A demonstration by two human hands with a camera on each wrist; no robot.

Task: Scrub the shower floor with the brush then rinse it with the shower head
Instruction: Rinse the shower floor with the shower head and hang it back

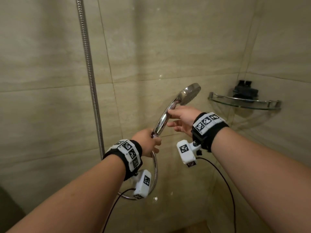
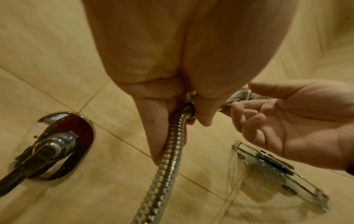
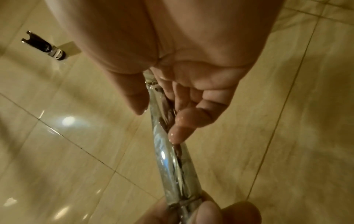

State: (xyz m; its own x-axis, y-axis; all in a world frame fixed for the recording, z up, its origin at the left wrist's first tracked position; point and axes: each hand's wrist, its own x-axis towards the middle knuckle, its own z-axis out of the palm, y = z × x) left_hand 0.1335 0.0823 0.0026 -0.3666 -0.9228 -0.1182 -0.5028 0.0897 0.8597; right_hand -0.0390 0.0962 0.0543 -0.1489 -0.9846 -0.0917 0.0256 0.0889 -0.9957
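Observation:
The chrome shower head point(image 1: 188, 94) points up and to the right in front of the tiled wall. My left hand point(image 1: 155, 143) grips the bottom of its handle point(image 1: 161, 121), where the metal hose point(image 2: 166, 159) joins. My right hand point(image 1: 175, 119) is higher on the handle, thumb on top, with the other fingers relaxed and spread below it. In the right wrist view the thumb and wet fingertips point(image 3: 178, 134) lie on either side of the handle point(image 3: 168, 163) without closing round it. No brush and no floor can be made out in any view.
A glass corner shelf point(image 1: 244, 102) with a dark object point(image 1: 244, 91) on it is fixed to the wall on the right. The mixer tap point(image 2: 51, 145) sits low on the left. A hose point(image 1: 89, 73) runs up the wall. An empty wall bracket point(image 3: 44, 45) shows above.

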